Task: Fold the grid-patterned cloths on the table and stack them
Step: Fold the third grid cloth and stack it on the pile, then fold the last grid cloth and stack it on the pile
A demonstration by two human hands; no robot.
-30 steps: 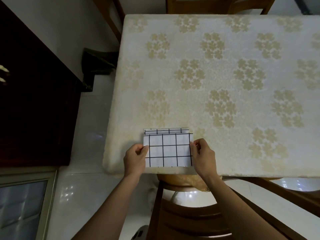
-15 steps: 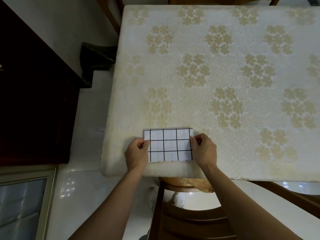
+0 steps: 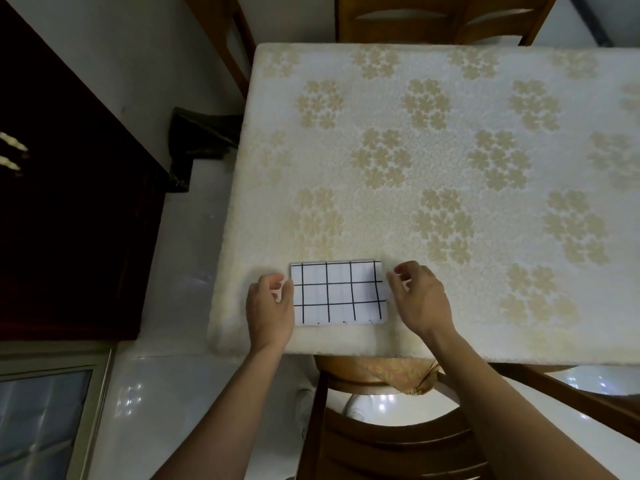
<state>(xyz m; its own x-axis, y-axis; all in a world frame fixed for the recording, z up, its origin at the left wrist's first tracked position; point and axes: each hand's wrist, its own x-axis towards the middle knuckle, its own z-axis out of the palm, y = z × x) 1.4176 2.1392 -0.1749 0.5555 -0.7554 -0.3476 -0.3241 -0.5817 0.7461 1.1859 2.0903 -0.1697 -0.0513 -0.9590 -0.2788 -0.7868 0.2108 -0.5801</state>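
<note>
Looking down from head height, a person's two bare forearms are reaching up from the bottom of the view toward a folded grid-patterned cloth (image 3: 338,292). It is white with black lines and is lying flat as a neat rectangle on the table (image 3: 450,306), close to the near edge and toward the near left corner. A thin strip of a lower layer is showing along its far edge.

A pale tablecloth (image 3: 433,161) with clusters of beige flowers is covering the table.

At the cloth's left edge, the left hand (image 3: 270,310) is resting with its fingers curled loosely inward; the fingertips are lying right against that edge, and whether they are pinching it cannot be told. At the cloth's right edge, the right hand (image 3: 420,299) is sitting with relaxed, slightly spread fingers, holding nothing, its fingertips just beside the cloth's upper right corner.

A wooden chair (image 3: 381,441) is standing below the near edge of the table. Another wooden chair back (image 3: 440,19) is showing beyond the far edge. Dark wooden furniture (image 3: 65,202) is filling the left side, and a glossy white tiled floor (image 3: 173,393) is reflecting small points of light.
</note>
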